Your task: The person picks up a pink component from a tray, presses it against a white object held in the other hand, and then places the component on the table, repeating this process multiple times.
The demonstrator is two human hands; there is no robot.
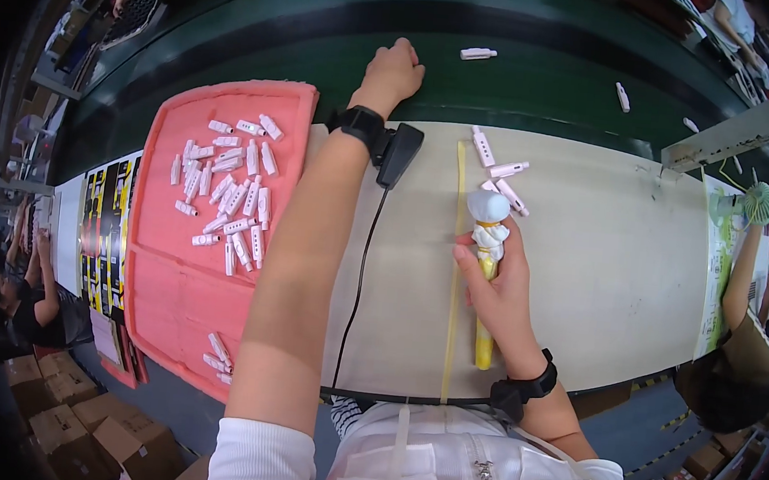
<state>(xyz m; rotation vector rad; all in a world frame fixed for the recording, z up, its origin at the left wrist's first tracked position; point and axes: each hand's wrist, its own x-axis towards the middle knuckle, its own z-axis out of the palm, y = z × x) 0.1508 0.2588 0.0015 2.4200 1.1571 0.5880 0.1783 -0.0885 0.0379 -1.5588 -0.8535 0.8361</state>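
My left hand (394, 78) reaches far over the dark green belt. Its fingers are curled closed, and whatever they may hold is hidden. In my right hand (506, 287) is a yellow-handled stick (484, 326), its rounded end wrapped in white cloth and tied with a yellow band. Just beyond that cloth end lie several small pale-pink stick-shaped devices (508, 169) on the beige table. Many more such devices (240, 198) are spread in a pink foam tray (192, 292) left of my left forearm. A black wedge-shaped device (400, 156) with a cable sits beside my left wrist.
Loose pale-pink devices (477, 54) rest on the green belt (544, 94). A yellow tape strip (450, 337) runs along the beige table (618, 288). At right are a grey metal bracket (732, 133), a small green fan (759, 203) and a co-worker's arm (743, 271). Cardboard boxes (69, 395) stand lower left.
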